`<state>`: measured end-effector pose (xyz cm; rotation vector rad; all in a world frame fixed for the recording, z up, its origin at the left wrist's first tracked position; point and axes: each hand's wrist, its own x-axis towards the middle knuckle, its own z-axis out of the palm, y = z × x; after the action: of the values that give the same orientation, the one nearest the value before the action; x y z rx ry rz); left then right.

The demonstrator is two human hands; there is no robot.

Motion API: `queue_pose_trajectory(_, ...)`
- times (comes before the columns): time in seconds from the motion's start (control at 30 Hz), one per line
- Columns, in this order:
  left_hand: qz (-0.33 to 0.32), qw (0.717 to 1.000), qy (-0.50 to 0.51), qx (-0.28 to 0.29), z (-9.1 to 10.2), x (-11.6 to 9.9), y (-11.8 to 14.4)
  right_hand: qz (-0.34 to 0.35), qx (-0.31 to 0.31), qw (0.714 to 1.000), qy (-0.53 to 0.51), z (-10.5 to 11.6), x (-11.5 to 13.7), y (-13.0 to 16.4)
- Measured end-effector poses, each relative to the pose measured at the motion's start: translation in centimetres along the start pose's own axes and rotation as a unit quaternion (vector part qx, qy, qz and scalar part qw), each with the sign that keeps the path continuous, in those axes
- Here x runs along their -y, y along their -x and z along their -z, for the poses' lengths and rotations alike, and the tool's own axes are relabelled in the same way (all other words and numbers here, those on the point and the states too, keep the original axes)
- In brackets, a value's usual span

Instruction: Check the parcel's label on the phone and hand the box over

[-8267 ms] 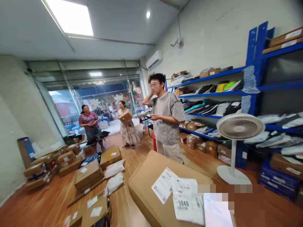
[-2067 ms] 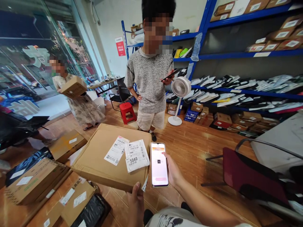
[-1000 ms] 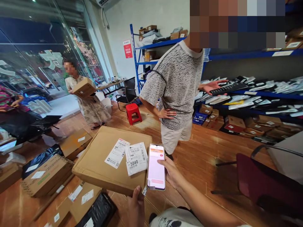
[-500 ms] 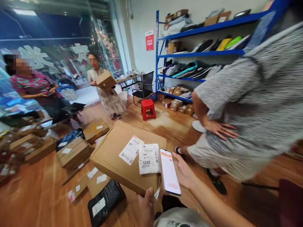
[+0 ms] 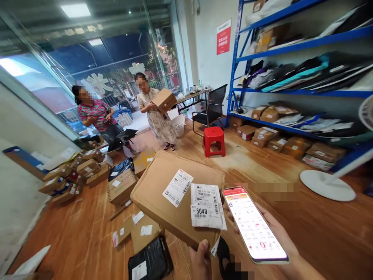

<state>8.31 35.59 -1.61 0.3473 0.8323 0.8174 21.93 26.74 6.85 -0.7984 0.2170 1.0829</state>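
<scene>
A large flat cardboard box is tilted in front of me, with my left hand gripping its near edge, thumb on top. A white shipping label is stuck on its top. Over the box's right part lies a small white parcel printed with 5040. My right hand is wrapped round a smartphone just right of the box. Its lit screen shows a red and orange banner above several small icons. The fingers under the box are hidden.
Several parcels lie on the floor to the left, among them a black wrapped package. Two people stand beyond, one with a carton. A red stool, a chair, blue shelving and a white fan base are ahead and right.
My view has turned, and the person in grey on the right is out of it. The phone screen went from a mostly blank page to one with icons. Both hands keep their holds.
</scene>
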Motion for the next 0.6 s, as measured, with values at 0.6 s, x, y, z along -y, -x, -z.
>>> queue_pose_trajectory(0.6, -0.024, 1.000, 0.018, 0.001, -13.9, -1.3, -16.9, -0.012, 0.105, 0.942, 0.319, -5.5, 7.6, -22.7)
